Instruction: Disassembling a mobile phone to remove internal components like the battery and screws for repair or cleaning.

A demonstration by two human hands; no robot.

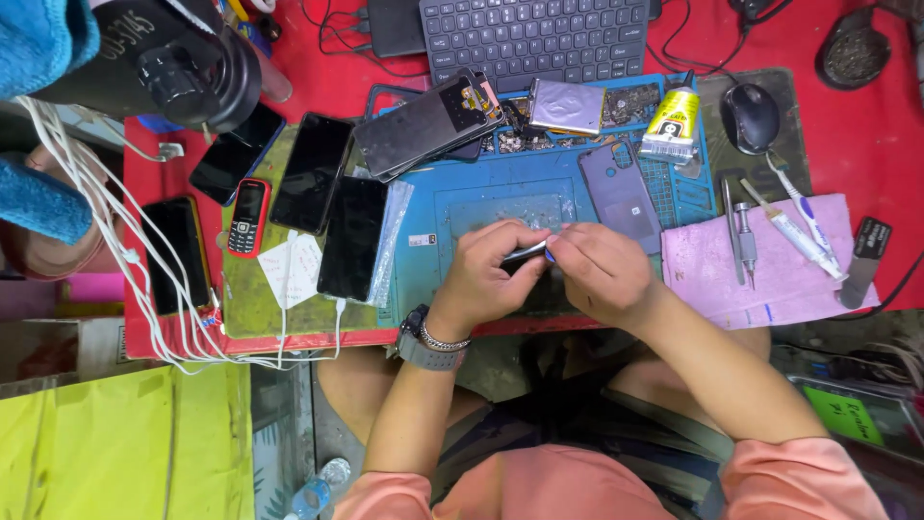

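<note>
left hand (486, 279) pinching a slim dark tool (525, 253) | right hand (599, 273) gripping its other end (tiny, can't tell exactly what it is) | both over the blue mat (452, 207) on the counter (847, 116)

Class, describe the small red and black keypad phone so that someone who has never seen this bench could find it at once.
Start at the red table and go to its left part, where a row of dark touchscreen phones lies face up. The red and black keypad phone lies among them, above a white paper scrap. It alone is small, red-edged and has buttons.
</note>
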